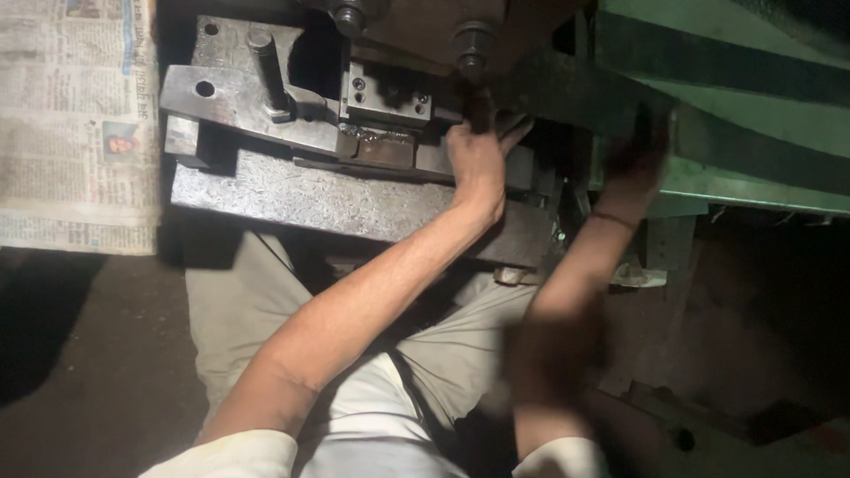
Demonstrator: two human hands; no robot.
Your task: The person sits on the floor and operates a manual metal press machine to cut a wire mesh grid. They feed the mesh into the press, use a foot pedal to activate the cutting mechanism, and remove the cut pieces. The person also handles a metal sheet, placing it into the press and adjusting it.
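I look down on a steel press die [301,190] with a thick base block, a guide post [266,75] and a small bolted block [385,97]. My left hand [478,155] reaches onto the die's right end, just below a dark bolt [472,49], fingers spread in shadow; whether it holds anything is unclear. My right hand [637,159] is blurred and dark, pressed against the green machine frame [753,115] to the right. Its fingers are not discernible.
A sheet of newspaper [75,124] lies at the left beside the die. My legs in light trousers [266,310] sit under the die block. Dark floor [88,372] lies at the lower left, and dark metal parts [708,416] sit at the lower right.
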